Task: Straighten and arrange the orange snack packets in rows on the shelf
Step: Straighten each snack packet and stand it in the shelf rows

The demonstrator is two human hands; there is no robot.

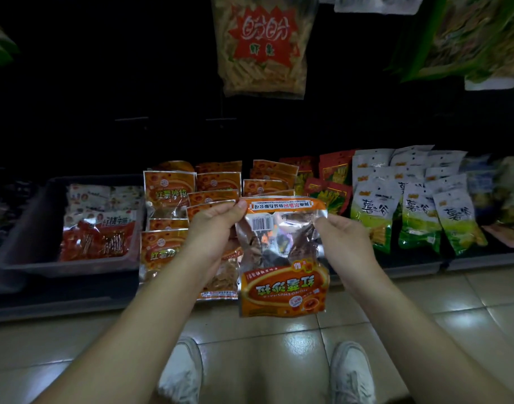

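Orange snack packet [282, 258] hangs upside down in front of the shelf [60, 301] edge, its print inverted and its clear window and barcode showing. Behind it, more orange packets [168, 191] overlap in rows between a grey bin [25, 228] and green-and-white packets [413, 211]. With forearms extended, the left hand [212, 225] and right hand [341, 237] each have a pinching grip on an upper corner.

Glossy beige floor tiles [442, 322] below dark shelving [75, 291]
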